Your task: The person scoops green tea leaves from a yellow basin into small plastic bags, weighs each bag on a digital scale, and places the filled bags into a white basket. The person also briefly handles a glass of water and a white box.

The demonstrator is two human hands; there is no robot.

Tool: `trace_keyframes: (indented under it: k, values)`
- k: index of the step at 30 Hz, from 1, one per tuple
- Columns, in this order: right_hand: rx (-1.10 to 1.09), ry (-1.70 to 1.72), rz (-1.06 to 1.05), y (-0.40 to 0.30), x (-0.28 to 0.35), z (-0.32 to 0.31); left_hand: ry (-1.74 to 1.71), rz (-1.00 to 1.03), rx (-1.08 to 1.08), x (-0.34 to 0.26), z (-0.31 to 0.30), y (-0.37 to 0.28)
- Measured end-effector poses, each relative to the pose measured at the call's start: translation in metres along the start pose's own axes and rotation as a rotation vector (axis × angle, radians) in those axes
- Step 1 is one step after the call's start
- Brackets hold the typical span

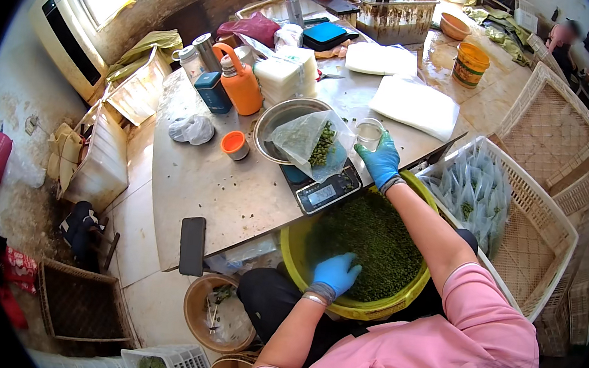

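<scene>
My right hand (382, 160), in a blue glove with green-stained fingertips, grips a clear round cup (368, 131) at the table's right edge. My left hand (336, 274), also gloved in blue, rests over small green berries (373, 245), probably green peppercorns, its thumb apart from the fingers. They fill much of a yellow-green tub (351, 311) before me. A transparent plastic bag (299, 139) partly filled with green berries lies tilted on a metal bowl (272, 115). Under the bag and bowl is a digital scale (334, 188) with a lit display.
On the metal table (193, 190) stand an orange bottle (242, 88), an orange-rimmed cup (235, 145) and stacked plastic bags (414, 102). A phone (192, 246) lies at its near edge. To my right, a white crate (539, 234) holds several filled bags (477, 191). Another person (562, 39) is far right.
</scene>
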State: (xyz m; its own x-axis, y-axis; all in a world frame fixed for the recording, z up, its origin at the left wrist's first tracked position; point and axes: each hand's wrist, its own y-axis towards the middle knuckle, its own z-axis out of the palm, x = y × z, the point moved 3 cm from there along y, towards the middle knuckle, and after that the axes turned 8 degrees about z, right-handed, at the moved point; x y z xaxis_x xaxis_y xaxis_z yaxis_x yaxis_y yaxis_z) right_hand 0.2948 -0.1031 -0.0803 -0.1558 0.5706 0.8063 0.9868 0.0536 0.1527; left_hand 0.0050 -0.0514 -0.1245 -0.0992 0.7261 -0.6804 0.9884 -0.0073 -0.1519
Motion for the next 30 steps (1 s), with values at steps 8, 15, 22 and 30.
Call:
trace_keyframes:
  k: [8, 15, 22, 30]
  values:
    - [-0.022, 0.092, -0.161, -0.015, 0.014, -0.024, 0.043, 0.014, -0.018, 0.005, 0.002, 0.002]
    - [0.132, 0.194, -0.313, -0.057, 0.054, -0.095, 0.047, 0.046, -0.001, 0.004, 0.002, 0.001]
    - [0.27, 0.199, -0.384, -0.089, 0.09, -0.128, 0.067, -0.008, 0.031, 0.0, -0.006, -0.004]
    - [0.221, 0.039, -0.481, -0.099, 0.117, -0.124, 0.065, -0.006, 0.025, 0.003, -0.009, -0.009]
